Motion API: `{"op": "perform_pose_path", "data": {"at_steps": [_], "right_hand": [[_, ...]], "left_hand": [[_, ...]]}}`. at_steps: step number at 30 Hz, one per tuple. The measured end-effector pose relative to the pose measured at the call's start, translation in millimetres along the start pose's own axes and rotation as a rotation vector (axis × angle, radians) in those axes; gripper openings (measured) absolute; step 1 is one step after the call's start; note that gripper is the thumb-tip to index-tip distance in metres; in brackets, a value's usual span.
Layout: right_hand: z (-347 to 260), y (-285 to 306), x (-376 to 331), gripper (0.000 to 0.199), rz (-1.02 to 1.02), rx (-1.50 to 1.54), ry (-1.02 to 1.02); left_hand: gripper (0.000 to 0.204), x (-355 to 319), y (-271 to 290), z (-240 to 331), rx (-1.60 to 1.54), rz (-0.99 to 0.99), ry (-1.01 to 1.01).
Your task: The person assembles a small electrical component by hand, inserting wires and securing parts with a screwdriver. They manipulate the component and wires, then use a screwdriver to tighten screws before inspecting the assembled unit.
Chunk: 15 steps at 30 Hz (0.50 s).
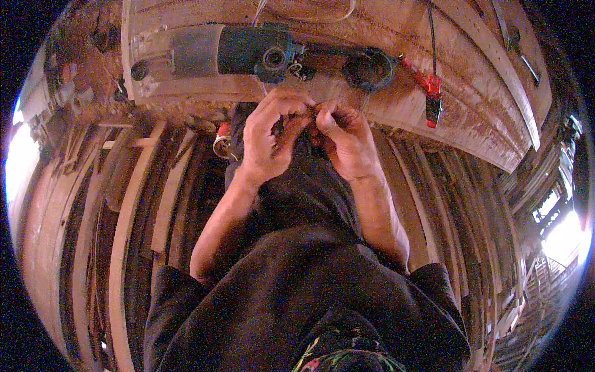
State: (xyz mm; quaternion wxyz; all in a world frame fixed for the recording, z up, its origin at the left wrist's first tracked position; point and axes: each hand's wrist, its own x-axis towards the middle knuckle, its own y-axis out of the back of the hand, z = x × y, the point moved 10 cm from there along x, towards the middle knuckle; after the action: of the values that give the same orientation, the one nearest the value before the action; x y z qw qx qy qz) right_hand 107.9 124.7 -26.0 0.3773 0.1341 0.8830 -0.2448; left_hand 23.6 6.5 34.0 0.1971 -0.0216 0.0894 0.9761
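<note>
My left hand (271, 133) and my right hand (350, 139) meet in front of my body, thumbs and fingertips pinched together. Something tiny and dark sits between their tips, too small to name. Just beyond the hands, on a wooden board (186, 88), lies the dark blue body of a power tool (254, 51), on its side with its end opened. Small metal parts (302, 69) lie by that end. To the right is a round, dark housing (367, 68) with a blue edge, apart from the body.
A screwdriver with a red and black handle (433, 102) lies on the board's right, beside another red handle (412, 67). A pale cable (334, 18) curls at the far edge. Under the board stands a red can (222, 141). Long timber planks (133, 217) line both sides.
</note>
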Motion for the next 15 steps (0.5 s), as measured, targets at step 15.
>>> {"op": "perform_pose_path", "data": {"at_steps": [15], "right_hand": [[-13.0, -20.4, -11.3, 0.015, -0.06, -0.134, 0.091]], "left_hand": [[0.014, 5.8, 21.8, 23.9, 0.084, -0.106, -0.059]]}}
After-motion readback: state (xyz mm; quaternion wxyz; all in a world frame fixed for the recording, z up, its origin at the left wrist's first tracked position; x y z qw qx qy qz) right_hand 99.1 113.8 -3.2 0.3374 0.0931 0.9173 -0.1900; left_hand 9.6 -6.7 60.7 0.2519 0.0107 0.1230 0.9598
